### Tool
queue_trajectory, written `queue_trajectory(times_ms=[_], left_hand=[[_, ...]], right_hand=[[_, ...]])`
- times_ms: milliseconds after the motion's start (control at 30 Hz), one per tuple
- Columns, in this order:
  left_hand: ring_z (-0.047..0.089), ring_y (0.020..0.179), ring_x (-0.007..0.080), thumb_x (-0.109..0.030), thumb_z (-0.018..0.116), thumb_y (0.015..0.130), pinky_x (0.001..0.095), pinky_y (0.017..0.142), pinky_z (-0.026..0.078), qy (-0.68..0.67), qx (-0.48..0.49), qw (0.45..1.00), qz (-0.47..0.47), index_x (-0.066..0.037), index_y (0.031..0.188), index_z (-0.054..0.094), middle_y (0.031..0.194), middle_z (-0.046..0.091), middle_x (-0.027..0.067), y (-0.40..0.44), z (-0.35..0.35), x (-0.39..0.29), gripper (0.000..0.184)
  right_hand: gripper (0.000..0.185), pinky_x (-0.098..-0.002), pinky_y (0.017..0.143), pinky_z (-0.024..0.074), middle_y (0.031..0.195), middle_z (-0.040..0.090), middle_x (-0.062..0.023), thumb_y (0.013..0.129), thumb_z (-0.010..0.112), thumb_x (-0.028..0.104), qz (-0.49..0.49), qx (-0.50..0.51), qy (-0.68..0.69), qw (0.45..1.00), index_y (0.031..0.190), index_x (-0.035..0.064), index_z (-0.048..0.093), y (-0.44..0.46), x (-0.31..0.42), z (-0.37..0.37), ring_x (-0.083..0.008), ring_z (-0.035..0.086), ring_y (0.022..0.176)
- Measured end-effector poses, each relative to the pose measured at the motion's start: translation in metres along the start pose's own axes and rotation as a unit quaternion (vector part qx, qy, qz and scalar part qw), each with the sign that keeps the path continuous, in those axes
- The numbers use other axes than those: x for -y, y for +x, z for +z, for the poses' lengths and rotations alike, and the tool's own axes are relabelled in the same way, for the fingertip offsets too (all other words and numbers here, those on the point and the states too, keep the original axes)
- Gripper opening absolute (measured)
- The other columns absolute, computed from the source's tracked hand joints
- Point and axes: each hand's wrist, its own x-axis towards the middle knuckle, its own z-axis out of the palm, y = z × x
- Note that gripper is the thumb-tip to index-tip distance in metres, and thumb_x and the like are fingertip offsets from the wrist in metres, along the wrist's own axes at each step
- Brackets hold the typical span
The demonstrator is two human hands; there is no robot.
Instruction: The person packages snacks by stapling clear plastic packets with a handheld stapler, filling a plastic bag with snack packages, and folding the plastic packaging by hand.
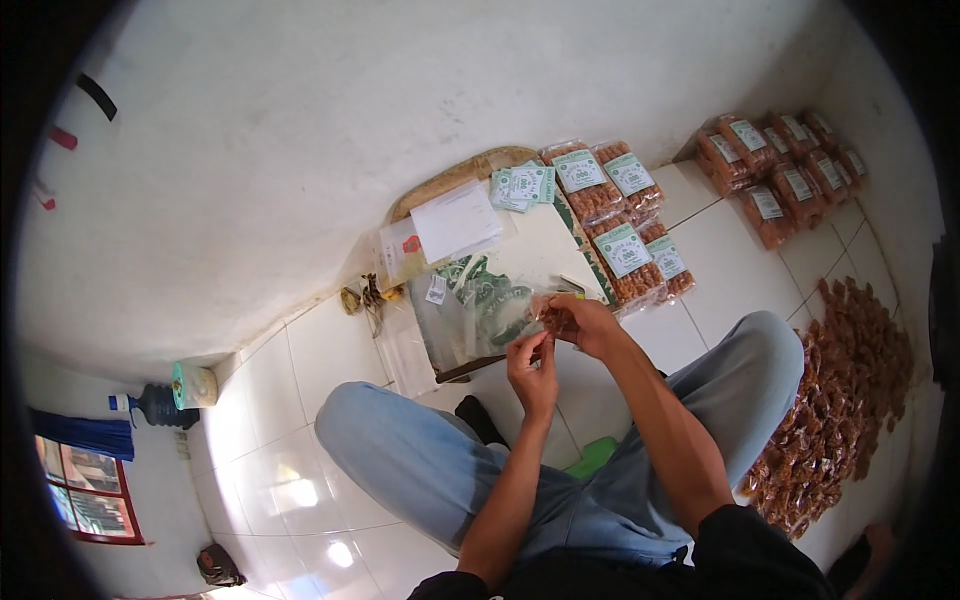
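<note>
Between my hands is a small clear plastic packet with brown snack pieces inside. My right hand grips it from the right, fingers curled around it. Just below, my left hand has its thumb and fingers pinched at the packet's lower edge; the exact hold is partly hidden. Under and beyond the hands lies a low board with a green leaf pattern. On it rest clear plastic sheets or bags, a white paper stack and several green-and-white labels.
Labelled snack packs lie along the board's right side, with more packs stacked by the wall. A large heap of small brown packets covers the floor right of my knee. A lidded tub and blue water jug stand far left.
</note>
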Motion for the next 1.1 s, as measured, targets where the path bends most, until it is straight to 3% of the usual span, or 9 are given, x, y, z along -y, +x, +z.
queue_trajectory(times_ms=[200,267,300,367,500,567,667,967,1100], left_hand=[[0.059,0.079,0.0187,-0.011,0.065,0.089,0.0291,0.069,0.05,0.004,-0.041,0.999,-0.008,-0.004,0.098,0.067,0.095,0.057,0.0088,0.003,-0.001,0.007,0.011],[0.058,0.083,0.02,-0.012,0.064,0.09,0.0303,0.07,0.05,0.004,-0.045,0.999,-0.029,-0.003,0.097,0.065,0.097,0.056,0.0094,0.005,-0.003,0.005,0.012],[0.058,0.086,0.0213,-0.014,0.064,0.09,0.0314,0.072,0.05,0.003,-0.048,0.998,-0.049,-0.002,0.097,0.063,0.098,0.056,0.01,0.006,-0.004,0.005,0.013],[0.057,0.088,0.0226,-0.013,0.065,0.089,0.0323,0.074,0.05,0.028,-0.024,0.999,-0.036,-0.003,0.098,0.061,0.099,0.055,0.0106,0.009,-0.006,0.01,0.015],[0.055,0.095,0.0259,-0.012,0.069,0.083,0.0345,0.078,0.049,0.162,0.004,0.986,0.05,-0.005,0.103,0.058,0.1,0.054,0.0126,0.013,0.003,0.015,0.024],[0.057,0.092,0.026,-0.01,0.069,0.082,0.0348,0.077,0.05,0.175,0.015,0.983,0.052,-0.006,0.105,0.058,0.1,0.055,0.0129,0.016,0.005,0.016,0.026],[0.061,0.085,0.0242,-0.008,0.068,0.082,0.0348,0.074,0.05,0.157,0.03,0.987,0.028,-0.005,0.105,0.059,0.098,0.058,0.0123,0.019,0.007,0.017,0.026],[0.065,0.076,0.0235,-0.005,0.064,0.084,0.0352,0.069,0.052,0.152,0.052,0.986,0.041,-0.006,0.1,0.067,0.088,0.064,0.0104,0.031,0.0,0.031,0.016],[0.065,0.076,0.0248,-0.008,0.065,0.086,0.0341,0.069,0.052,0.104,0.035,0.994,-0.01,-0.005,0.098,0.069,0.086,0.066,0.0118,0.036,-0.003,0.016,0.013]], right_hand=[[0.022,-0.0277,0.067,0.0538,0.091,0.066,-0.0066,0.085,0.067,0.015,-0.181,0.026,-0.264,0.947,0.102,0.0009,0.063,0.019,-0.018,-0.011,-0.015,0.063,0.077],[0.026,-0.0266,0.063,0.0529,0.09,0.065,-0.007,0.083,0.069,0.013,-0.204,-0.089,-0.501,0.836,0.103,-0.0009,0.062,0.014,-0.015,-0.011,-0.0139,0.063,0.073],[0.026,-0.0266,0.063,0.0529,0.09,0.065,-0.007,0.083,0.069,0.013,-0.203,-0.088,-0.501,0.837,0.103,-0.0009,0.062,0.016,-0.018,-0.015,-0.0139,0.063,0.073],[0.031,-0.0266,0.061,0.0528,0.092,0.066,-0.0078,0.081,0.071,0.014,-0.093,-0.052,-0.248,0.963,0.106,-0.0024,0.06,0.022,-0.021,-0.02,-0.0139,0.063,0.072],[0.036,-0.0258,0.061,0.0518,0.093,0.066,-0.0081,0.079,0.072,0.016,-0.128,-0.09,-0.297,0.942,0.107,-0.0026,0.06,0.025,-0.031,-0.023,-0.0131,0.062,0.073],[0.04,-0.0251,0.064,0.0516,0.096,0.066,-0.0087,0.079,0.073,0.017,-0.211,-0.094,-0.386,0.893,0.111,-0.0023,0.058,0.029,-0.037,-0.027,-0.012,0.062,0.077],[0.041,-0.0244,0.066,0.0514,0.097,0.065,-0.0085,0.079,0.073,0.017,-0.259,-0.079,-0.338,0.901,0.112,-0.0011,0.057,0.035,-0.045,-0.031,-0.0109,0.062,0.08],[0.038,-0.0238,0.063,0.051,0.093,0.063,-0.0052,0.079,0.074,0.017,-0.136,-0.075,-0.211,0.965,0.109,0.0013,0.057,0.022,-0.031,-0.021,-0.0112,0.062,0.077],[0.042,-0.0263,0.067,0.052,0.094,0.064,-0.0067,0.079,0.074,0.017,-0.145,-0.098,-0.211,0.962,0.113,0.0002,0.057,0.027,-0.042,-0.019,-0.0137,0.062,0.077]])
